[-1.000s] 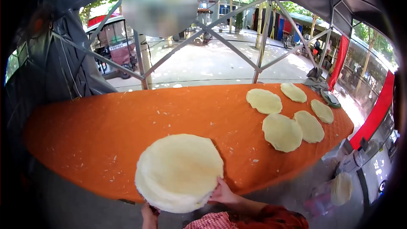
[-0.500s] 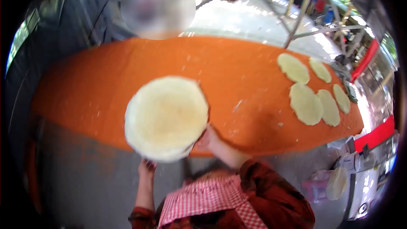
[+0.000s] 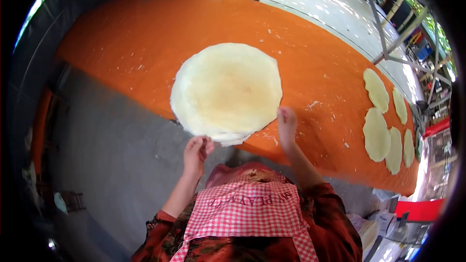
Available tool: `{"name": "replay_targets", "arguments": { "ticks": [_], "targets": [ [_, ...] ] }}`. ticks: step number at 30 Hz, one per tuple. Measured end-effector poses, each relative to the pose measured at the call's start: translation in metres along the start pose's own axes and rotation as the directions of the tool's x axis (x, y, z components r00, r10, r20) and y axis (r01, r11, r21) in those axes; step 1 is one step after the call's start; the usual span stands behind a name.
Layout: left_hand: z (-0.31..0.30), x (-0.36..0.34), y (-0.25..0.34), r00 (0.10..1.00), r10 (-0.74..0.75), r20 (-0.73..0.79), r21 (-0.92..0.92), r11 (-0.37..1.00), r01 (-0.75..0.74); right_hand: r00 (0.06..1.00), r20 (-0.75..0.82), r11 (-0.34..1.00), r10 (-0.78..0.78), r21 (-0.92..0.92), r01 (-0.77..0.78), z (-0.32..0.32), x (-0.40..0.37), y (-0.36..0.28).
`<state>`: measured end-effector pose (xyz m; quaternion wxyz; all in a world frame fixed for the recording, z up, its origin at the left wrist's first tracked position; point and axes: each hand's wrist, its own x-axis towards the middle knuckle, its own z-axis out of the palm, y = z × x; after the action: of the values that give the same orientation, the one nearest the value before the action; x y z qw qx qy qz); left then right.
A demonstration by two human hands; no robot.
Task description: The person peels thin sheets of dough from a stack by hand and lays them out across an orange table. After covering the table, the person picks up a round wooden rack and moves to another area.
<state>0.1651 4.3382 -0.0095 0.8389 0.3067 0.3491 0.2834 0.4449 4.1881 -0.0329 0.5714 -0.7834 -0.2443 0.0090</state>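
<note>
A stack of large, thin, round flatbreads (image 3: 228,90), pale with a browned middle, lies at the front edge of the orange-covered table (image 3: 315,73). Several layers show at its near rim, which juts a little past the edge. My left hand (image 3: 196,153) is by the near-left rim, fingers loosely curled and the thumb apart, with nothing visible in it. At the right rim is my right hand (image 3: 287,123), its fingers bunched and the tips against the stack's edge. Whether those fingertips pinch a layer is hidden.
Several smaller pale dough rounds (image 3: 377,135) lie at the table's right end. White flakes are scattered over the orange cover. Metal poles (image 3: 374,14) stand behind the table, and bags (image 3: 386,223) are at the lower right. A dark sheet (image 3: 39,53) hangs at the left.
The view has turned and tilted downward. The stack, held between both hands over the table edge before, now rests on the table. My left hand has come out from beneath it.
</note>
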Motion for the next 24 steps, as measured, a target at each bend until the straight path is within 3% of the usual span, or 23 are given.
{"name": "replay_targets", "arguments": {
  "ticks": [2, 4, 7, 10, 17, 20, 23, 24],
  "targets": [
    [0.008, 0.004, 0.017, 0.991, 0.123, -0.051, 0.044, 0.992, -0.121, 0.912, 0.335, 0.968, -0.237, 0.006, 0.25, 0.023, -0.011, -0.058],
    [0.015, 0.01, 0.025, 0.989, 0.133, -0.069, 0.027, 0.991, -0.131, 0.66, 0.536, 0.698, -0.527, -0.17, 0.696, 0.042, -0.02, -0.123],
    [0.019, 0.016, 0.029, 0.991, 0.113, -0.072, 0.019, 0.994, -0.112, 0.587, 0.735, 0.6, -0.34, -0.311, 0.737, 0.065, -0.019, -0.108],
    [0.017, 0.011, 0.025, 0.995, 0.081, -0.06, 0.029, 0.996, -0.079, 0.527, 0.761, 0.71, -0.377, -0.129, 0.693, 0.067, -0.002, -0.085],
    [0.022, 0.006, 0.02, 0.995, 0.103, 0.019, 0.023, 0.994, -0.103, 0.491, 0.801, 0.859, -0.342, 0.054, 0.51, 0.06, 0.023, -0.086],
    [0.031, 0.005, 0.02, 0.995, 0.095, 0.025, 0.032, 0.995, -0.096, 0.508, 0.809, 0.897, -0.295, 0.052, 0.438, 0.061, 0.028, -0.084],
    [0.039, 0.001, 0.016, 0.992, 0.12, -0.027, 0.116, 0.986, -0.116, 0.504, 0.805, 0.861, -0.315, 0.019, 0.508, 0.06, 0.03, -0.085],
    [0.043, 0.002, 0.015, 0.99, 0.139, -0.038, 0.155, 0.979, -0.132, 0.398, 0.833, 0.702, -0.384, -0.017, 0.712, 0.06, 0.031, -0.091]
  ]
}}
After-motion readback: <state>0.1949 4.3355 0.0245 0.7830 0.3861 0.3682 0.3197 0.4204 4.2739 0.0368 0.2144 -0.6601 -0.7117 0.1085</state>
